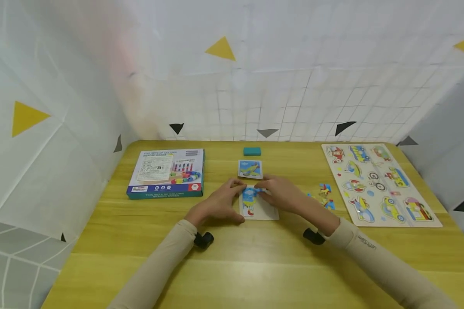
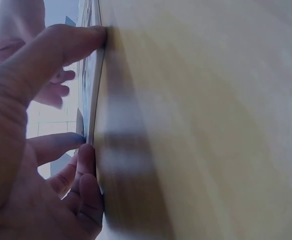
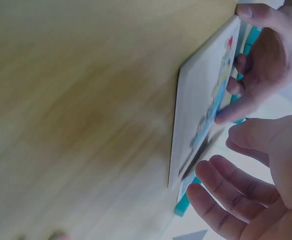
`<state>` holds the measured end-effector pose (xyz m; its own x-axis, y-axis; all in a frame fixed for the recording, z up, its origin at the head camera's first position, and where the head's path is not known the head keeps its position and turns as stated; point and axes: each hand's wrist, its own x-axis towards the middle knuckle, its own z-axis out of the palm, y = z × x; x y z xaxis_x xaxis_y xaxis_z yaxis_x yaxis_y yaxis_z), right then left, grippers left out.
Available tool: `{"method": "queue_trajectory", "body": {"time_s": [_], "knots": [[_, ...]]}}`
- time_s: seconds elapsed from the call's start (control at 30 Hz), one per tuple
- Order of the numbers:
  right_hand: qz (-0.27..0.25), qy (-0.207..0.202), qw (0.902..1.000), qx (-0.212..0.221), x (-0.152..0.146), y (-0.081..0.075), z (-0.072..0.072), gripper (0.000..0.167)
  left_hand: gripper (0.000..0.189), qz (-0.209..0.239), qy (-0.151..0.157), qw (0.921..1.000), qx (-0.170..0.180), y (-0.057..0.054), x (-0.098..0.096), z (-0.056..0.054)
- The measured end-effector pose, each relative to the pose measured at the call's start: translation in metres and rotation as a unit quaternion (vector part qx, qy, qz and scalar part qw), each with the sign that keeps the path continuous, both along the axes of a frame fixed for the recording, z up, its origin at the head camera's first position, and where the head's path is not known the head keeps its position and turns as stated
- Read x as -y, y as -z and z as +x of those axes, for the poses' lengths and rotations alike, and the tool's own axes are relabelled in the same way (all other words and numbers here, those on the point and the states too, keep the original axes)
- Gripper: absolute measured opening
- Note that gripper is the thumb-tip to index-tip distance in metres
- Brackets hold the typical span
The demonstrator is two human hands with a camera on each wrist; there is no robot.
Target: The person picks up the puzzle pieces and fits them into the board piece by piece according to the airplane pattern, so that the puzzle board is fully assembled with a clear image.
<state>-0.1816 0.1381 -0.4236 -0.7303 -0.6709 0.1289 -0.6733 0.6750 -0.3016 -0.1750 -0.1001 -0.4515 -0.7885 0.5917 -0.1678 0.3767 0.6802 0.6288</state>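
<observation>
A small white puzzle board (image 1: 267,210) lies on the table, with blue, yellow and red pieces (image 1: 249,199) fitted along its left side. My left hand (image 1: 220,201) holds the board by its left side, thumb at the near corner and forefinger at the far one. Above the far right part of the board, my right hand (image 1: 284,193) has thumb and forefinger close together at a blue puzzle piece (image 1: 260,190). From the right wrist, that hand's other fingers (image 3: 220,187) hang loosely bent; the piece is hidden there. Just behind the board sits an airplane picture (image 1: 250,169).
Loose puzzle pieces (image 1: 325,197) lie to the right of my right hand. Farther right is a large wooden vehicle puzzle (image 1: 379,184). A boxed bead set (image 1: 166,174) lies at the left, and a small teal block (image 1: 252,151) stands near the back edge.
</observation>
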Motion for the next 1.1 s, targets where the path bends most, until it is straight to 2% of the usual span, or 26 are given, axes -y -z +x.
{"method": "queue_trajectory", "body": {"time_s": [0.17, 0.43, 0.93, 1.1], "knots": [[-0.01, 0.014, 0.9998, -0.012, -0.015, -0.006, 0.005, 0.022, 0.105, -0.005, -0.001, 1.0, 0.001, -0.001, 0.001, 0.0], [-0.024, 0.037, 0.9988, -0.02, -0.043, -0.014, 0.014, 0.02, 0.105, -0.006, -0.001, 1.0, -0.005, 0.005, 0.003, -0.002], [0.023, 0.064, 0.9976, -0.013, -0.088, -0.016, 0.022, 0.03, 0.104, 0.002, 0.017, 0.9998, -0.013, 0.003, 0.003, -0.001], [0.031, 0.082, 0.9961, 0.005, -0.099, -0.014, 0.023, 0.032, 0.104, 0.001, 0.014, 0.9999, -0.009, 0.0, 0.002, -0.001]]}}
